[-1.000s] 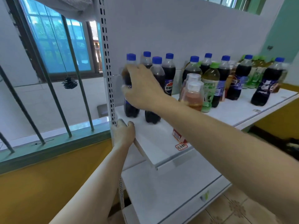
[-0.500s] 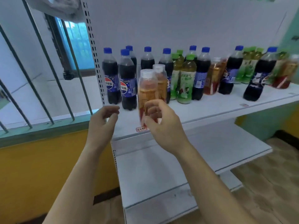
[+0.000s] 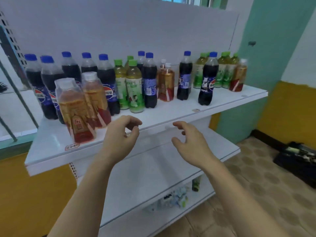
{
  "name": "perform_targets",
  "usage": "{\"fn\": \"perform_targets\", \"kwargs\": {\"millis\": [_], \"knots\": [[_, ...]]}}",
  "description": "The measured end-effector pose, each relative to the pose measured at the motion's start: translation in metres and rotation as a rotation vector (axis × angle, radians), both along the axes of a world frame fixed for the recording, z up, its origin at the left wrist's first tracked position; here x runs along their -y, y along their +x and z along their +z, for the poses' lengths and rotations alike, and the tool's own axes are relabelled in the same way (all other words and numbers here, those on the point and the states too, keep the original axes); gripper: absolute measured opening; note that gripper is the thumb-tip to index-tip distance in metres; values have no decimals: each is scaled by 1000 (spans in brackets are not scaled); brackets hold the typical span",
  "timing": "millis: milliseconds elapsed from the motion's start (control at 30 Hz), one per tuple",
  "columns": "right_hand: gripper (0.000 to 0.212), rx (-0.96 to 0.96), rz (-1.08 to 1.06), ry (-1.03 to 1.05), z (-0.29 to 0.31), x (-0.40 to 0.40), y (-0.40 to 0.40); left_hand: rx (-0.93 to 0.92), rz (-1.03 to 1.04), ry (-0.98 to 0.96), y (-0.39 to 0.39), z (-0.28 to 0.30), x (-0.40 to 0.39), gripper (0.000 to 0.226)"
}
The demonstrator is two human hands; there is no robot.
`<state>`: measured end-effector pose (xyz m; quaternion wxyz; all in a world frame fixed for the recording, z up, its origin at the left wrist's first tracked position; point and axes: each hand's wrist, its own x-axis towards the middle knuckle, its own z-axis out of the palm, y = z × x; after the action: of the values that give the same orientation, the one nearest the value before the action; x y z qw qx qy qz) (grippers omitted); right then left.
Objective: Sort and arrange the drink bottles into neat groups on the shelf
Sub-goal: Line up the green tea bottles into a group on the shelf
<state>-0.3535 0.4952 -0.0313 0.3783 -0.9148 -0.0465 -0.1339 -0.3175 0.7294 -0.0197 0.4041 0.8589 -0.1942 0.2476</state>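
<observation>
I hold left hand (image 3: 118, 139) and right hand (image 3: 191, 144) before the shelf (image 3: 171, 113), fingers loosely curled, holding nothing

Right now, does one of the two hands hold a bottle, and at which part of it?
Nothing is held. The left hand and the right hand hang in front of the shelf, fingers loosely curled, touching no bottle.
</observation>
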Motion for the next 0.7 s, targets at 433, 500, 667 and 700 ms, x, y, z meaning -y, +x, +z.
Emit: {"fn": "perform_targets", "kwargs": {"millis": [433,500,667,700], "knots": [[52,-77,-115,-456,29,220,163,-195,-60,42,152,-15,166,14],[52,-89,-123,-488,33,251,187,-225,-123,-34,165,-13,198,14],[50,-99,-161,-528,34,329,230,-172,-356,-46,182,1,287,23],[50,-109,-157,-539,32,344,239,-163,-390,-35,184,5,307,22]]}}
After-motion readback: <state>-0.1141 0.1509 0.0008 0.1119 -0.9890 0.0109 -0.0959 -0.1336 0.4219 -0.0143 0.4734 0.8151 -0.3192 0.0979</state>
